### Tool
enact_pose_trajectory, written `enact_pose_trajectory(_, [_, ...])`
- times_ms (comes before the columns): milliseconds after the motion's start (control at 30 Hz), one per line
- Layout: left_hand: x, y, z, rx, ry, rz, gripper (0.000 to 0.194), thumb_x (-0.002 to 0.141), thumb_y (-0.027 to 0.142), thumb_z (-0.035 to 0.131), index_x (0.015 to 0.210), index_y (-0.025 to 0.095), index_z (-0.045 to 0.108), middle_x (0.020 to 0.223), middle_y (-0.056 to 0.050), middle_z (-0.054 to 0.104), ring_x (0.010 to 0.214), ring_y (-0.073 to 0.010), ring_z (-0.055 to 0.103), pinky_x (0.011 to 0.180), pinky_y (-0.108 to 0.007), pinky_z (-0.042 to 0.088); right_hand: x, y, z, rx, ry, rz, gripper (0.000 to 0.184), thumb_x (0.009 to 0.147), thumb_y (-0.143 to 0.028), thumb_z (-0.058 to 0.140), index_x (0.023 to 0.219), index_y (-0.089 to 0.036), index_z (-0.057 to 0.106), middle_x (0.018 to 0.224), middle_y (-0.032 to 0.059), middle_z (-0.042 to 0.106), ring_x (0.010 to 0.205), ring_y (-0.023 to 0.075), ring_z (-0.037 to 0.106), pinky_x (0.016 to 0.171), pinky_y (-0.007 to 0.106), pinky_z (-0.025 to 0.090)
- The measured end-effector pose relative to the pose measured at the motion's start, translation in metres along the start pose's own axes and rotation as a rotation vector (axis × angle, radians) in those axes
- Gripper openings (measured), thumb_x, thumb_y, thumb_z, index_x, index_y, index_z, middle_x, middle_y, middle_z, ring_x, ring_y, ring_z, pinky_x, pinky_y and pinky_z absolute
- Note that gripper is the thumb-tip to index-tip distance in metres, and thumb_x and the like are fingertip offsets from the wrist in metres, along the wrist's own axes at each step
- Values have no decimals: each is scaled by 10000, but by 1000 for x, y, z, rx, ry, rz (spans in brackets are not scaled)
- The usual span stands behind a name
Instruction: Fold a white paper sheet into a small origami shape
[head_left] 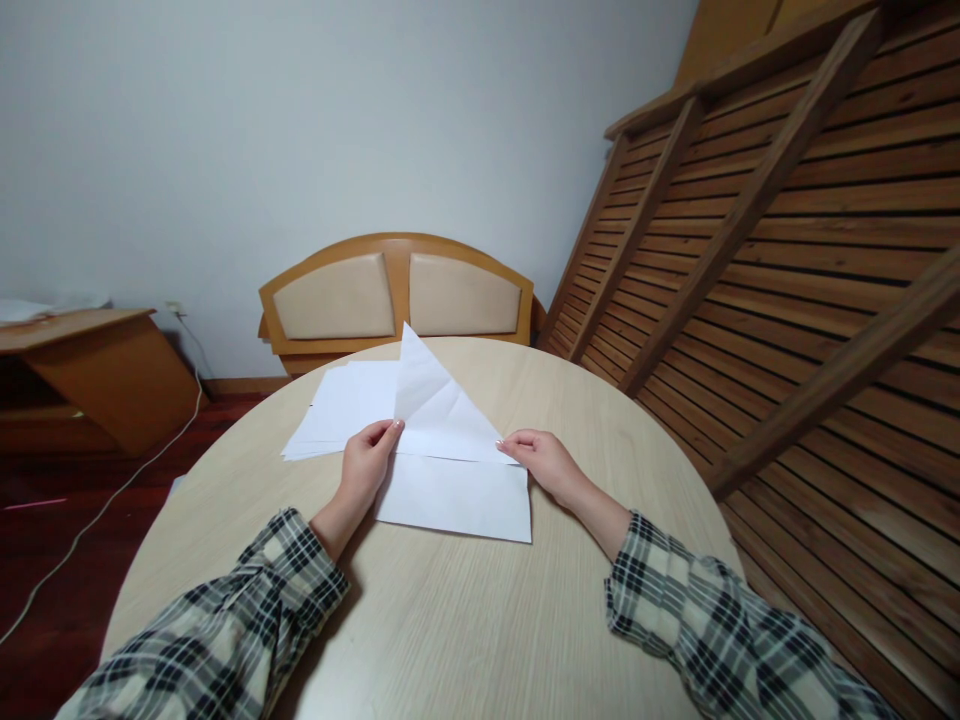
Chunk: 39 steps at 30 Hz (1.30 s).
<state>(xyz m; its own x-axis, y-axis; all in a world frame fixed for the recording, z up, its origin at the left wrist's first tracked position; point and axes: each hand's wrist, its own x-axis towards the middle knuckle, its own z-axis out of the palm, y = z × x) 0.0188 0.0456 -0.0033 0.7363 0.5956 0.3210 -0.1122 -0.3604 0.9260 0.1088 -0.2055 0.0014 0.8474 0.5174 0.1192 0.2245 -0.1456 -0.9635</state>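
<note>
A white sheet of paper folded to a triangle [442,405] is between my hands, its point up and away from me and faint creases across its middle. My left hand [367,462] pinches its left edge near the lower corner. At its lower right corner, the thumb and fingers of my right hand [547,465] are closed on the paper. A flat white rectangle of paper [457,498] lies just below the triangle's bottom edge; I cannot tell whether the two are joined. Behind my left hand, several loose white sheets [337,400] lie in an uneven stack.
The round, light wood table [442,630] carries the papers. Beyond it stands a headboard [401,290] with two beige panels. A slatted wooden frame [787,270] leans at the right. On the left are a brown desk [112,370] and a white cable [112,500] along the floor.
</note>
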Motion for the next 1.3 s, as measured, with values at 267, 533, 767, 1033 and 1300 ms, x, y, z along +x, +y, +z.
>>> enact_pose_trajectory(267, [1,-1,-2,2,32,-15,379,702,485,631,776,122,706,809,-74,706,780,-229,588,726,-310,431,-1,2,-2,75,-32,69,355,670,-505,690,697,-156,632,648,1,569,575,124,471,535,253,330])
enact_pose_trajectory(533, [0,4,-1,12,37,-12,372,681,489,639,760,132,706,819,-75,718,808,-243,598,739,-314,435,2,4,-5,13,43,-6,343,678,-481,676,713,-140,654,672,23,601,618,139,496,567,261,343])
enact_pose_trajectory(767, [0,3,-2,-3,51,-25,371,681,489,650,766,132,707,827,-72,720,808,-240,600,731,-306,434,1,5,-5,50,36,16,381,683,-523,678,740,-149,641,637,5,581,571,129,482,527,252,333])
enact_pose_trajectory(1033, [0,-2,0,-90,-10,-34,359,712,505,658,730,147,674,675,-15,628,649,-166,517,605,-255,390,6,7,-9,18,127,-42,361,682,-510,671,714,-152,640,697,33,628,644,157,539,593,275,384])
enact_pose_trajectory(1300, [-2,-3,4,-177,-76,-41,415,779,561,573,644,169,562,620,13,515,614,-149,438,573,-250,367,8,8,-19,24,145,-40,381,664,-523,684,731,-149,649,717,45,645,665,168,551,610,286,395])
